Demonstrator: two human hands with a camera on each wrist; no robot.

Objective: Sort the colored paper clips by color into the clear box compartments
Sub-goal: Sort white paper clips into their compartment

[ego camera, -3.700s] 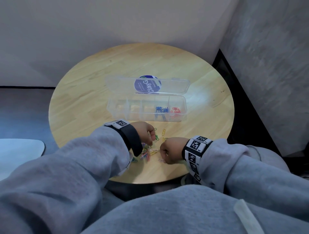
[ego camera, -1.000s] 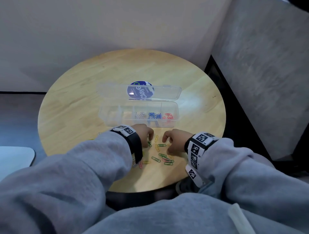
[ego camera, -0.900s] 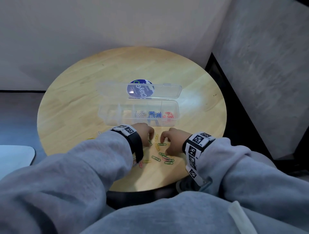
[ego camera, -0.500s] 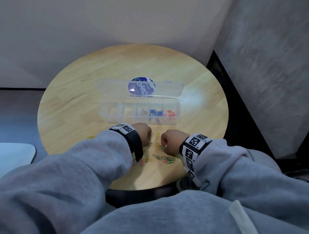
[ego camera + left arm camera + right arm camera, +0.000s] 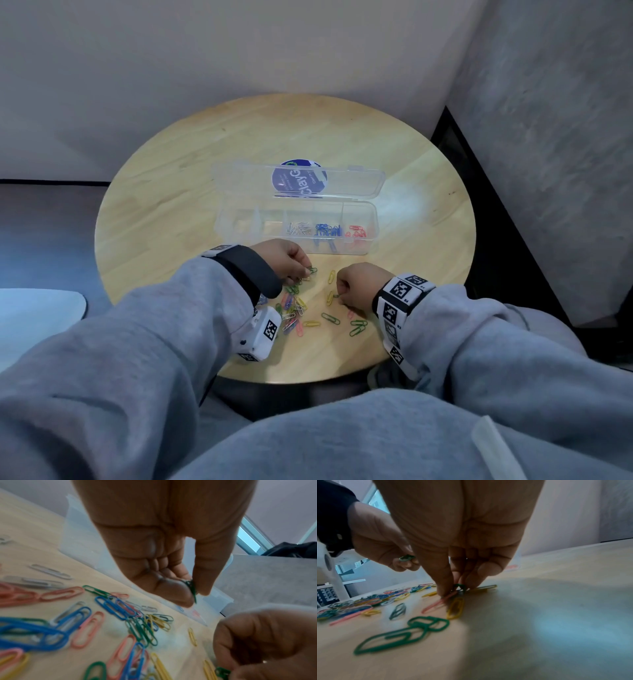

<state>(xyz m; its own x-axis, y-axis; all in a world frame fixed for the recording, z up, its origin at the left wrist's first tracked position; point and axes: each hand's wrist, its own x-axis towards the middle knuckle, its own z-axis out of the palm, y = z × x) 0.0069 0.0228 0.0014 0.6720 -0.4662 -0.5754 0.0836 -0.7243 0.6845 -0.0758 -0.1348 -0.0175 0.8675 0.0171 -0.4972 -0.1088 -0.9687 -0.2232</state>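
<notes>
While both hands work the loose heap just short of the clear box [image 5: 296,219], the head view shows grey, blue and red clips already binned. Left wrist view: the left hand [image 5: 164,550] pinches a green clip [image 5: 191,586], thin glossy wire. Right wrist view: the right hand [image 5: 458,545] pinches another green clip [image 5: 459,586] off the wooden table [image 5: 556,615]; next, I reckon, an empty compartment.

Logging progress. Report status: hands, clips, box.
Left hand pinches green paper clip. Right hand pinching another. Clear box open: silver, blue, red sorted. No obstruction.
</notes>
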